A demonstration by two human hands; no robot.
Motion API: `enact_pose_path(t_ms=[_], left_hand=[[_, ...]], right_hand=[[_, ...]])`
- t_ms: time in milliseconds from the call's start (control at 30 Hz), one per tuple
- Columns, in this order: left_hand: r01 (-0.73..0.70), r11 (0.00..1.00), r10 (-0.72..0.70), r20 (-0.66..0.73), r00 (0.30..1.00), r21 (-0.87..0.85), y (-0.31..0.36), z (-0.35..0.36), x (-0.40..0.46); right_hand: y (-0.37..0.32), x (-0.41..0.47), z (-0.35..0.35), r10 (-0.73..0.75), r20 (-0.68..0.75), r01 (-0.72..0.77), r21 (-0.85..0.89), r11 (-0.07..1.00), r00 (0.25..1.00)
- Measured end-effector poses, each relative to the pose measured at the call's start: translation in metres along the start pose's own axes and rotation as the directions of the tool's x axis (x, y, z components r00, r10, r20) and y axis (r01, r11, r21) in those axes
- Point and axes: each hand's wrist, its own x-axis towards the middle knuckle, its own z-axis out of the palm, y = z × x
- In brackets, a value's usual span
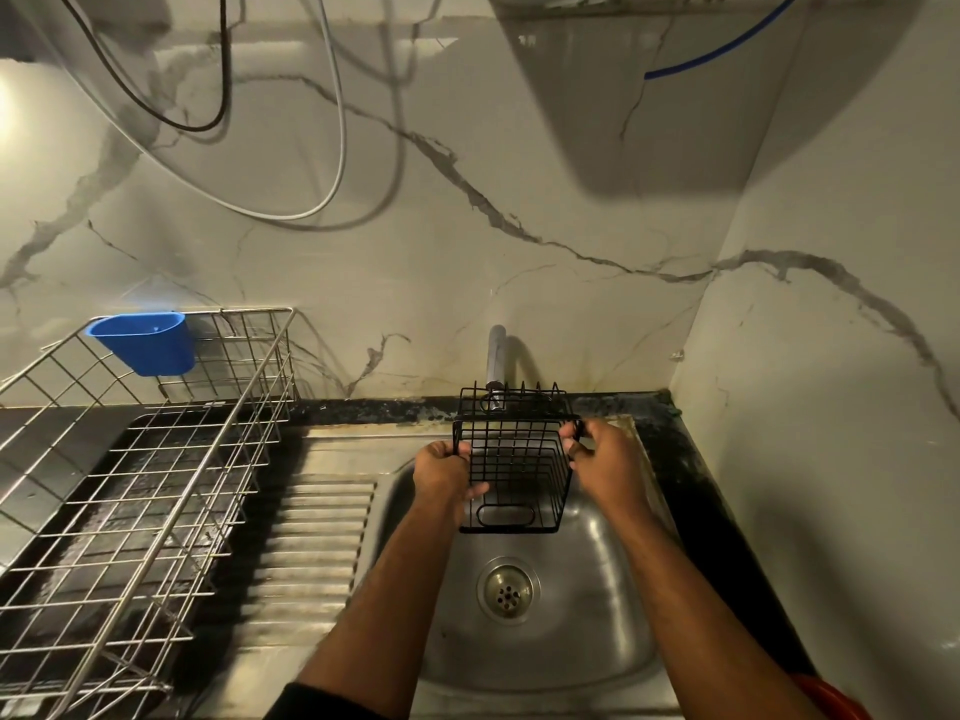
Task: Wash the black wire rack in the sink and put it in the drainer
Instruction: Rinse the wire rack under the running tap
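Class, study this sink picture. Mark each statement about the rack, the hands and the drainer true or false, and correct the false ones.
1. Both hands, left hand and right hand, hold the black wire rack. True.
2. The rack lies in the drainer. False: it is held over the sink, under the tap.
3. A blue cup hangs on the drainer's rim. True.
4. The drainer stands right of the sink. False: it stands left.
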Motion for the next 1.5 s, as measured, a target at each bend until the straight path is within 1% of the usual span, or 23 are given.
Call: enact_pose_path(t_ms=[400, 800, 967, 1133, 1333, 1500], left_hand=[[0.029, 0.997, -0.027, 0.031, 0.999, -0.071, 0.004, -0.004, -0.003], [0.059, 0.995, -0.057, 0.028, 0.998, -0.079, 0.006, -0.002, -0.002], [0.050, 0.998, -0.050, 0.000, 0.999, -0.040, 0.008, -0.001, -0.005], [0.065, 0.998, -0.065, -0.041, 0.997, -0.013, 0.007, 0.001, -0.005], [0.061, 0.998, -0.060, -0.029, 0.998, 0.015, 0.005, 0.002, -0.005], [0.037, 0.998, -0.038, 0.006, 0.999, 0.052, 0.008, -0.001, -0.011]], right_hand=[[-0.001, 0.003, 0.005, 0.014, 0.008, -0.014, 0.018, 1.000, 1.000], [-0.006, 0.003, 0.003, 0.008, 0.013, -0.008, -0.001, 1.000, 1.000], [-0.008, 0.003, 0.003, -0.030, -0.024, 0.029, -0.058, 0.998, 0.999], [-0.014, -0.003, 0.000, -0.065, -0.046, 0.061, -0.076, 0.995, 0.997], [-0.017, -0.006, -0.006, -0.080, -0.058, 0.071, -0.139, 0.988, 0.995], [-0.017, -0.009, -0.008, -0.081, -0.056, 0.072, -0.143, 0.987, 0.995]])
